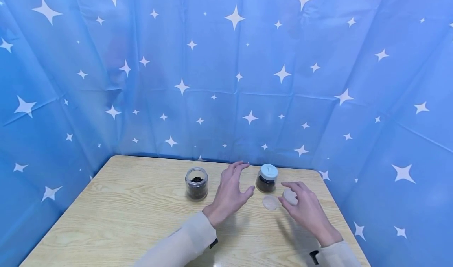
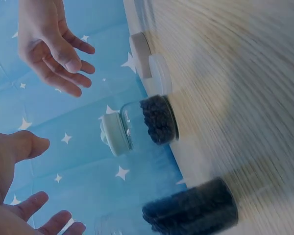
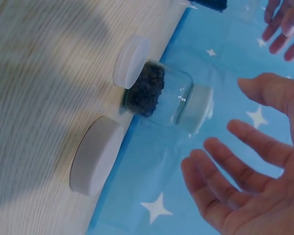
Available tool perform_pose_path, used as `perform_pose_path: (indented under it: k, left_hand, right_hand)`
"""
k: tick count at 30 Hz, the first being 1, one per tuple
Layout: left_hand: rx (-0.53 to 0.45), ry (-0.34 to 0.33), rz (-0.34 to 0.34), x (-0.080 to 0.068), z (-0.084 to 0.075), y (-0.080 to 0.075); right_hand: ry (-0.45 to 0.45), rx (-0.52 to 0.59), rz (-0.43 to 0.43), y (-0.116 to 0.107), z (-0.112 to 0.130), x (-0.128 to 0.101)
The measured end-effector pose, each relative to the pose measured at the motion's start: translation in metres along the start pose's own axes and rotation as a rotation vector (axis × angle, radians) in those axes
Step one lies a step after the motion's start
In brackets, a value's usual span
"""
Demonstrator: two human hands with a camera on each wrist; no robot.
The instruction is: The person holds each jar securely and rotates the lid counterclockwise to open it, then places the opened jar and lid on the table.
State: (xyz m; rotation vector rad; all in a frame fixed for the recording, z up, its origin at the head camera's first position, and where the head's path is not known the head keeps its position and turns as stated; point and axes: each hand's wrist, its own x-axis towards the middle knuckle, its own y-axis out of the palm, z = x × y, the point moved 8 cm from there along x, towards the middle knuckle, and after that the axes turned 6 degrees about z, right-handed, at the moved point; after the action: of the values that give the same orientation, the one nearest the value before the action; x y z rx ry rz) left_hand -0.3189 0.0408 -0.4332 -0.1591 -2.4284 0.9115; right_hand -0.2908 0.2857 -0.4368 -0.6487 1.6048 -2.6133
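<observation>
Blue cloth [image 1: 212, 54], printed with white stars, is hung around a pale wood-grain table [image 1: 134, 216]. Nothing is held by either of the hands: the left hand [image 1: 230, 190] is poised, fingers parted, between the two jars, and the right hand [image 1: 308, 210] is spread loosely near the white lid [image 1: 289, 196]. By the far edge, the capped jar [image 1: 265, 185] is stood upright, its pale cap [image 1: 269, 171] on; whether it is fully tightened cannot be told. The uncapped jar [image 1: 196, 191] could be tipped by a stray sweep of the left hand, and its dark pieces [image 1: 197, 179] spilled. The translucent lid [image 1: 270, 203], laid flat just beside the white one, might be nudged away by a sleeve. Soft shadows are cast across the grain; the cloth is creased by folds.
</observation>
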Motion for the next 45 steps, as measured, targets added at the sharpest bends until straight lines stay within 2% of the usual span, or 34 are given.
perform_pose_path:
  k: [8,20,24,29,40,45]
  left_hand:
    - [0.016,-0.021,0.088,0.012,-0.010,0.027]
    - [-0.089,-0.192,0.170,0.026,0.004,0.070]
    - [-0.113,-0.236,0.175,0.029,0.010,0.081]
    - [-0.114,-0.255,0.164,0.034,0.017,0.091]
    - [-0.148,-0.346,0.158,0.045,0.034,0.106]
    - [-0.156,-0.365,0.163,0.050,0.038,0.112]
  right_hand:
    - [0.018,-0.002,-0.014,-0.006,-0.008,-0.001]
    - [0.025,-0.027,-0.048,-0.013,-0.012,-0.002]
    - [0.024,-0.034,-0.058,-0.015,-0.013,-0.003]
    - [0.026,-0.042,-0.064,-0.017,-0.015,-0.006]
    - [-0.007,-0.053,-0.123,-0.021,-0.016,-0.010]
    - [0.004,-0.057,-0.109,-0.020,-0.018,-0.011]
